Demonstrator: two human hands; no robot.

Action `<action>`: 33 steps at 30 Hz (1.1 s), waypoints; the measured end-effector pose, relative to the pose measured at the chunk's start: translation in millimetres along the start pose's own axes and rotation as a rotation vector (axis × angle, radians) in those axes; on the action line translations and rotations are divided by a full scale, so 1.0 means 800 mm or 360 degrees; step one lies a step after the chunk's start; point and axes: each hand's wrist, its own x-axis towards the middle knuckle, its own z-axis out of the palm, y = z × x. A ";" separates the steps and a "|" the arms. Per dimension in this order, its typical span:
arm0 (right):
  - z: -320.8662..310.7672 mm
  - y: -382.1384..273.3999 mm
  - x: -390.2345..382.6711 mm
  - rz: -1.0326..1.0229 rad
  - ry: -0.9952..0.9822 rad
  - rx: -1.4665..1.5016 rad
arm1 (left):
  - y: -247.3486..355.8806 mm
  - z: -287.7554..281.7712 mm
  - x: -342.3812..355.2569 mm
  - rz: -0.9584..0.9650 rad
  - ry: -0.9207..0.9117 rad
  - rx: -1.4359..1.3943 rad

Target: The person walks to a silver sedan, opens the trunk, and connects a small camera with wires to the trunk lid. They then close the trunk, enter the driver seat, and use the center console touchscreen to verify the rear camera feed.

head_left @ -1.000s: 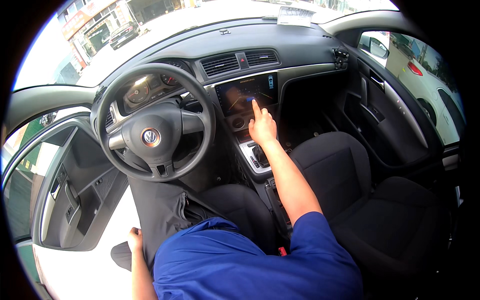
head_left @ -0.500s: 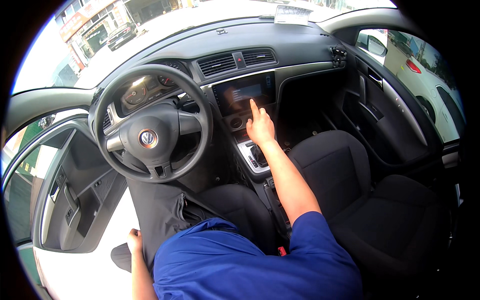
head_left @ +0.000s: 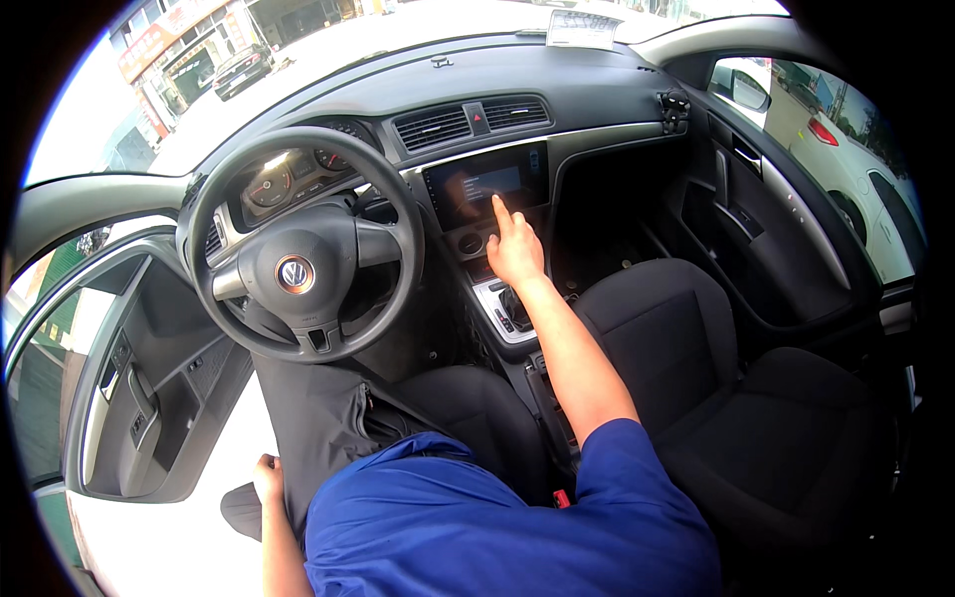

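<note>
Bright daylight fills the windshield (head_left: 398, 32) beyond the right hand (head_left: 515, 249), a black seat (head_left: 696, 388) stands right of that hand, and an open car door (head_left: 164, 388) hangs ahead and left of the left hand (head_left: 268, 480).

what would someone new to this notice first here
Probably the bright blue shirt filling the lower middle, and the big dark steering wheel left of centre. Next, the right hand near the middle, its index finger pointing at the lower part of the dashboard screen; whether it touches is unclear.
</note>
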 end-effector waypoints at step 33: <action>-0.003 -0.028 0.018 -0.0061 -0.0012 0.0021 | 0.001 -0.001 -0.001 -0.0001 0.0001 0.0008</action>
